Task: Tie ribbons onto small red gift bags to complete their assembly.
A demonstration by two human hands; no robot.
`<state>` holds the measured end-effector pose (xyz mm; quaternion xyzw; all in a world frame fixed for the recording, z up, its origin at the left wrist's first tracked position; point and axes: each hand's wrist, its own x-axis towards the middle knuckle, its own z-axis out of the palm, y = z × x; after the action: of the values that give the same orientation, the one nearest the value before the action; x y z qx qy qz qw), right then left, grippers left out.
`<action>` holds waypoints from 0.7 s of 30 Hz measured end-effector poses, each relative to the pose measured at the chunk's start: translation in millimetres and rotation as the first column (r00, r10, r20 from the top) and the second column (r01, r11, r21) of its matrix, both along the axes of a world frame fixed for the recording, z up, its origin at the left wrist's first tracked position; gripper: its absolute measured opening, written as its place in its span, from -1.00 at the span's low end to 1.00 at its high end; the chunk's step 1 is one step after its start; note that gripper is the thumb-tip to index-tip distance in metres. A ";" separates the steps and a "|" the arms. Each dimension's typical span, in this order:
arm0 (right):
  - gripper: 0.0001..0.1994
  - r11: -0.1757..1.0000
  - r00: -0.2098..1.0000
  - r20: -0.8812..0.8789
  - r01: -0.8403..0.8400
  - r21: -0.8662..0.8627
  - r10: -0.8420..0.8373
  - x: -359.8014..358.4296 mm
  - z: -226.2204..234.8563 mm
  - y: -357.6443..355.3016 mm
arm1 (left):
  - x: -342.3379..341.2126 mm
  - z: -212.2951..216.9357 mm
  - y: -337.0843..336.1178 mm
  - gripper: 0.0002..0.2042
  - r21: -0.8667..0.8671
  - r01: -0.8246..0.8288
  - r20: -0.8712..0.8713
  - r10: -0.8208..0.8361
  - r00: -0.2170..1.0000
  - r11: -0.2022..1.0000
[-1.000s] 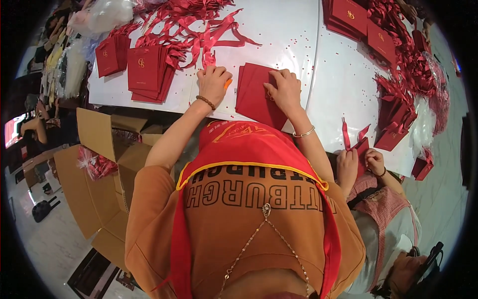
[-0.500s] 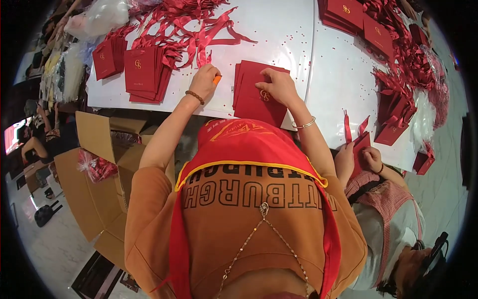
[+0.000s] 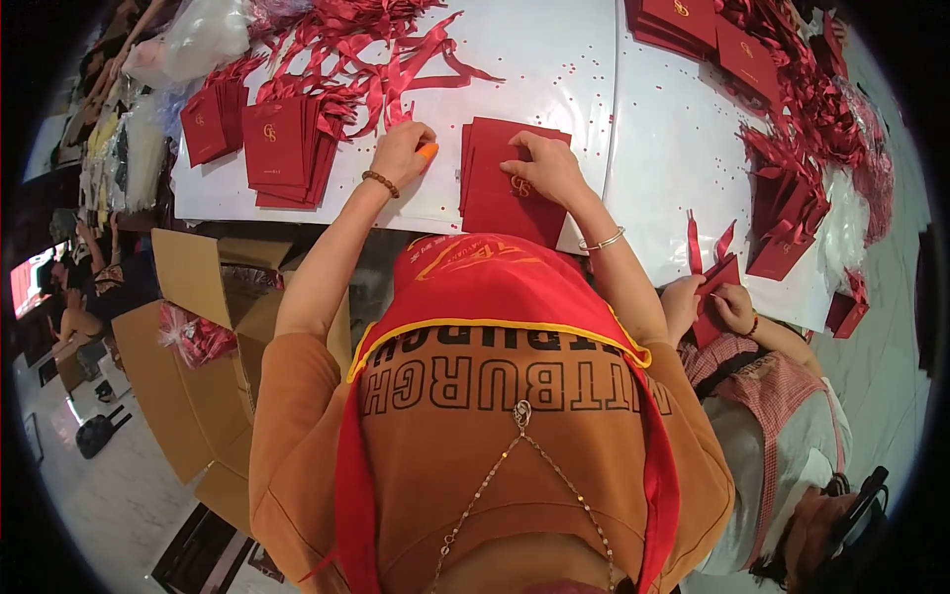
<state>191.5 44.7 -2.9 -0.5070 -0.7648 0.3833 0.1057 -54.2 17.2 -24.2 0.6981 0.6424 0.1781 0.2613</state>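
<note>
My left hand (image 3: pixel 401 156) has its fingers curled together at the near end of a loose bunch of red ribbons (image 3: pixel 396 84). A small orange thing (image 3: pixel 427 151) shows by the thumb; whether it is held or worn I cannot tell, and the fingertips are partly hidden. To the right, my right hand (image 3: pixel 549 168) is over a small stack of flat red paper bags (image 3: pixel 485 193) with a gold emblem. Its thumb and forefinger are bent but apart, with nothing seen between them, close to the top bag's surface.
Finished-looking red bags with ribbons (image 3: pixel 277 148) stand in stacks at the left. More bags (image 3: pixel 747 64) and ribbon heaps line the right side. At my right, a co-worker's hands (image 3: pixel 732 307) hold a red bag. An open cardboard box (image 3: pixel 188 267) is below the table's left edge.
Both my hands stay in nearly the same places, the left tilting slightly. The whole view has shifted a little. The co-worker's right hand has moved slightly on the red bag.
</note>
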 end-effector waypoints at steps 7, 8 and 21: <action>-0.61 1.000 1.000 0.020 0.002 -0.010 -0.002 -2.7 4.2 0.7 | -12.5 -24.5 -2.6 -0.89 0.168 0.077 -0.094 -0.062 0.994 0.983; -0.61 1.000 1.000 0.025 -0.001 -0.015 0.001 -2.9 5.2 0.7 | -13.1 -23.9 -3.3 -0.89 0.168 0.077 -0.094 -0.062 0.994 0.983; -0.63 1.000 1.000 0.012 -0.013 -0.001 0.013 -2.3 1.2 -0.6 | -17.3 59.8 7.2 -0.71 0.118 -0.077 0.611 -0.012 0.792 0.990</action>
<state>189.1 44.0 -1.7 -0.5043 -0.7686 0.3811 0.0983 -71.5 24.4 35.7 0.6084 0.5221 0.4416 0.4028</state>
